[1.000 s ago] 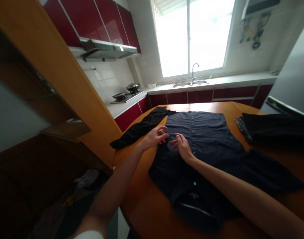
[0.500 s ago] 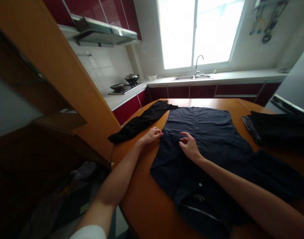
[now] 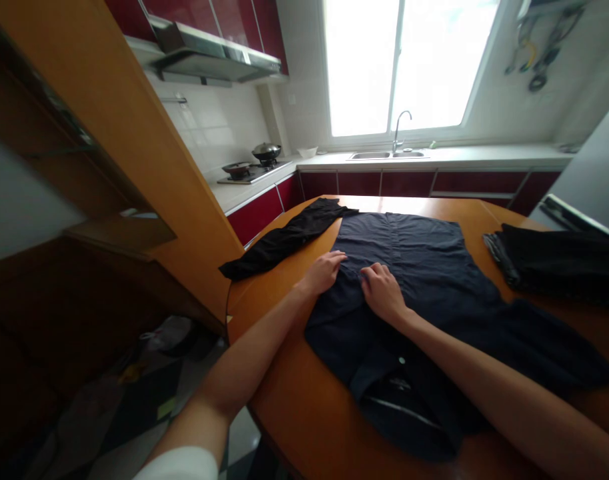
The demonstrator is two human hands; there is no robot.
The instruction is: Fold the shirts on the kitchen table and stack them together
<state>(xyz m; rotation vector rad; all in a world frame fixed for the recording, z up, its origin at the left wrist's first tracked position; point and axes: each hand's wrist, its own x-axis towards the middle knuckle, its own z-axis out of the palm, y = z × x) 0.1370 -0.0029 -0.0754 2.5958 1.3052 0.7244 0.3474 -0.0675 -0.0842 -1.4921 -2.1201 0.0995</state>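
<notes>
A dark navy button-up shirt lies spread on the wooden table, its collar toward me and its hem at the far side. My left hand is at the shirt's left edge, fingers bent and closed on the cloth there. A short way to the right, my right hand rests on the shirt's front, its fingers curled down and closed on the fabric. The fingertips of both hands are partly hidden. A white button shows near the collar.
A black garment lies along the table's left edge. Folded dark clothes are stacked at the right. Beyond are a stove with a lidded wok, a sink and a window. A wooden partition stands left.
My left hand has moved right, onto the shirt's left edge. The fingers of my right hand have curled down onto the cloth, where before thumb and forefinger were apart. The view has shifted slightly.
</notes>
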